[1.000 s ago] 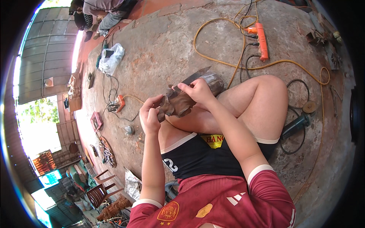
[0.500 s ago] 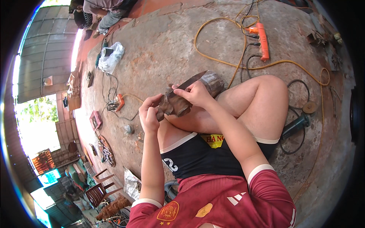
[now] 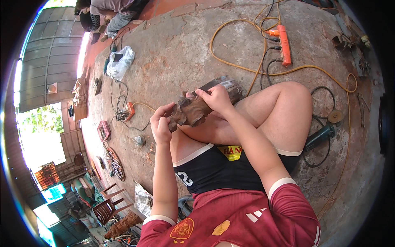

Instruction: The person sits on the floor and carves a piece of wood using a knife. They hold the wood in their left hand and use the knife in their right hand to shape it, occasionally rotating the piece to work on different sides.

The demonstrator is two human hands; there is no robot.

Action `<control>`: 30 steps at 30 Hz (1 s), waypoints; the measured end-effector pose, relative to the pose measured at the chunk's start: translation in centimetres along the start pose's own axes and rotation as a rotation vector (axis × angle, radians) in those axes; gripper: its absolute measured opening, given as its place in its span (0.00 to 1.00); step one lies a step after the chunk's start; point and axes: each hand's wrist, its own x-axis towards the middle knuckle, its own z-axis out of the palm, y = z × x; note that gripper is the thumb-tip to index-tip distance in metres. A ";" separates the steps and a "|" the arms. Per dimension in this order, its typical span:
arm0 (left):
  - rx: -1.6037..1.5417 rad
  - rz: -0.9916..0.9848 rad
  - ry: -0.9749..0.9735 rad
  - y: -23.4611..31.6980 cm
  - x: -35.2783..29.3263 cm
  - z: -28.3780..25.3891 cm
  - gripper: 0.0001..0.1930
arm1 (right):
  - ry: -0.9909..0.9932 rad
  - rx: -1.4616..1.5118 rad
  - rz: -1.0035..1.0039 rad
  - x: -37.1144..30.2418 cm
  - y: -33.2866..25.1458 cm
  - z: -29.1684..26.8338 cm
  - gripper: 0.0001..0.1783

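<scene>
A brown carved wooden piece, uneven in outline, lies across my bent legs, its bulkier end toward the upper right. My left hand grips its narrow left end between thumb and fingers. Over its top my right hand pinches a thin, flat, dark strip, thumb along the near side. The strip rests along the wood's upper side; whether it is a blade or abrasive sheet I cannot tell. Part of it is covered by my right hand.
An orange power strip with a yellow cable lies beyond my knee. A dark green power tool is beside my right thigh. A white plastic bag sits far left, near another person. A brown chair stands lower left.
My right hand has slid slightly to the right along the wood, and the strip's far end now lies lower against it. My left hand keeps its hold.
</scene>
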 end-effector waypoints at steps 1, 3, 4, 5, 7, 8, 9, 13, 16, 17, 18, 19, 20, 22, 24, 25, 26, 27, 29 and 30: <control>-0.016 0.004 -0.007 0.2 0.2 0.2 0.27 | -0.024 0.049 0.028 0.2 1.3 0.3 0.27; -0.048 0.007 -0.009 0.2 0.2 0.4 0.27 | -0.155 0.109 0.037 0.4 2.5 0.6 0.21; -0.041 -0.001 -0.009 0.2 0.1 0.4 0.27 | -0.261 0.120 0.019 0.4 2.5 0.8 0.15; -0.035 -0.009 -0.008 0.2 0.1 0.4 0.27 | -0.290 0.100 0.001 0.4 2.4 0.8 0.14; -0.010 -0.010 -0.008 0.4 0.1 0.3 0.27 | -0.344 0.063 -0.038 0.4 2.2 0.8 0.12; 0.006 -0.005 -0.009 0.4 0.1 0.3 0.27 | -0.334 0.022 -0.046 0.5 2.2 0.6 0.11; 0.020 -0.001 -0.010 0.4 0.1 0.2 0.27 | -0.295 0.008 -0.062 0.4 1.9 0.5 0.13; -0.039 -0.006 -0.001 0.1 0.0 0.1 0.27 | -0.106 0.021 -0.110 0.3 1.5 0.5 0.30; -0.028 0.002 0.011 -0.1 -0.3 0.3 0.27 | -0.175 0.124 -0.103 0.3 1.7 0.8 0.21; -0.018 -0.001 0.018 -0.1 -0.4 0.3 0.27 | -0.250 0.218 -0.135 0.0 1.4 0.8 0.13; -0.009 -0.003 0.026 0.0 -0.5 0.3 0.27 | -0.326 0.311 -0.169 -0.2 1.0 0.8 0.10; -0.008 -0.002 0.029 -0.1 -0.5 0.2 0.27 | -0.315 0.219 -0.162 -0.1 1.1 0.7 0.10; -0.007 -0.002 0.032 -0.1 -0.5 0.2 0.27 | -0.305 0.127 -0.155 0.0 1.3 0.7 0.10; -0.010 0.002 0.026 0.1 -0.2 0.2 0.27 | -0.194 -0.003 -0.168 0.3 2.4 0.8 0.13; -0.024 0.001 0.019 0.1 0.0 0.3 0.27 | -0.074 -0.009 -0.177 0.6 3.1 1.3 0.24; -0.026 0.001 0.016 0.1 0.0 0.3 0.27 | -0.047 0.025 -0.169 0.6 3.2 1.4 0.28; -0.027 0.001 0.012 0.2 -0.1 0.3 0.27 | -0.084 0.135 -0.134 0.5 3.1 2.0 0.28; -0.029 -0.003 0.016 0.1 -0.2 0.2 0.27 | -0.132 0.173 -0.093 0.1 2.5 2.4 0.24; -0.001 -0.015 0.028 0.0 -0.5 0.1 0.29 | -0.224 0.170 -0.004 -0.8 -0.1 2.3 0.17; 0.014 -0.017 0.026 0.1 -0.4 0.2 0.30 | -0.224 0.159 0.028 -1.1 -0.6 2.3 0.16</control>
